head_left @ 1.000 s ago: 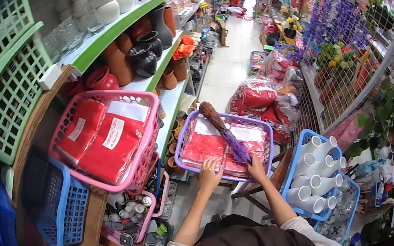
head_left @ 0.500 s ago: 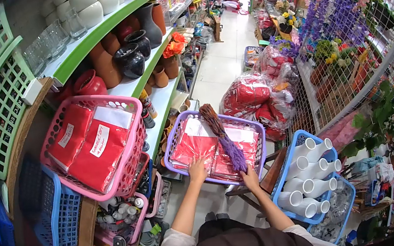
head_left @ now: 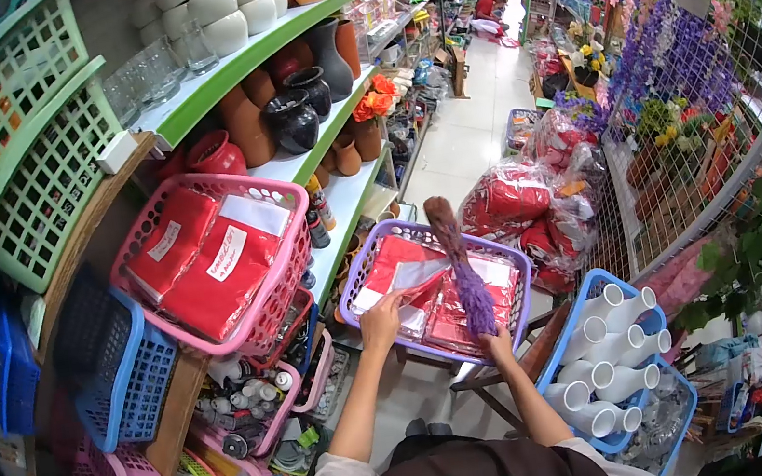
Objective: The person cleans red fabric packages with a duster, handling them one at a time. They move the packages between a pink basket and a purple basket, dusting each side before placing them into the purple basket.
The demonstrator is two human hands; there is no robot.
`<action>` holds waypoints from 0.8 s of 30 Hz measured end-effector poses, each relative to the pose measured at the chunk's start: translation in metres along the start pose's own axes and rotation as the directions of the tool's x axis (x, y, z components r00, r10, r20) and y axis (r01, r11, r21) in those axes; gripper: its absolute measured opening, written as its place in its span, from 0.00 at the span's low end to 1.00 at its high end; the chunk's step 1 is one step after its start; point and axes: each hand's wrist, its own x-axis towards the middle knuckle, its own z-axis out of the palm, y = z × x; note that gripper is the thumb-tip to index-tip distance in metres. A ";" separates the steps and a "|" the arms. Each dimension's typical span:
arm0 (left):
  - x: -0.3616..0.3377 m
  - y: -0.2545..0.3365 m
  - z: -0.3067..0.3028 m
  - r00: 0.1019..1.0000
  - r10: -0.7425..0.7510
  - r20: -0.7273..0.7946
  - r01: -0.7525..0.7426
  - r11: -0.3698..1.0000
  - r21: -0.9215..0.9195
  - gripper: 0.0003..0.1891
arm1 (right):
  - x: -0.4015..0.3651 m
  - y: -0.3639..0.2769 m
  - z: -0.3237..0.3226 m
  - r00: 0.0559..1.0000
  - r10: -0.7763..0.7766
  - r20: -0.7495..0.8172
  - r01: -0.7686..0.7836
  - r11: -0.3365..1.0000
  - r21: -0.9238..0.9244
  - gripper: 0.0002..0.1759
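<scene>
A purple basket in front of me holds flat, plastic-wrapped red-and-white cloth packets. At its near left side, my left hand is closed on the edge of a red-and-white packet, whose near edge is raised. My right hand grips the lower, purple end of a long shaggy purple-and-brown duster at the near right rim. The duster stands up across the basket, its brown end pointing away from me. Beneath it lie more packets.
On the left, a pink basket of labelled red packets stands beside shelves of pots and glasses. A blue basket of white vases is at right. Bagged red goods and a wire rack flank the aisle, where a person crouches.
My left hand has gone from lying flat on the packets to holding one packet's edge and lifting it. The duster stands more upright in my right hand. The view has shifted left.
</scene>
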 end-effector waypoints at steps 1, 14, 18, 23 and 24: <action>0.000 0.003 -0.005 1.000 -0.029 0.007 0.029 0.999 -0.042 0.12 | -0.004 -0.011 0.003 0.997 0.074 -0.018 -0.073 0.995 0.075 0.11; -0.008 0.051 -0.101 0.947 -0.276 -0.163 -0.067 0.325 -0.943 0.12 | -0.030 -0.173 0.025 0.936 -0.019 0.351 -0.208 0.776 0.596 0.13; -0.012 0.049 -0.121 0.948 -0.319 -0.012 -0.020 -0.019 -1.000 0.13 | -0.042 -0.185 0.035 0.870 -0.093 0.485 -0.251 0.762 0.597 0.13; -0.025 0.045 -0.138 0.916 -0.365 0.164 0.088 -0.216 -0.973 0.23 | -0.058 -0.208 0.048 0.917 -0.106 0.384 -0.177 0.755 0.631 0.13; -0.026 0.049 -0.142 0.912 -0.385 0.141 0.054 -0.229 -0.972 0.25 | -0.059 -0.208 0.049 0.929 -0.108 0.353 -0.156 0.751 0.641 0.13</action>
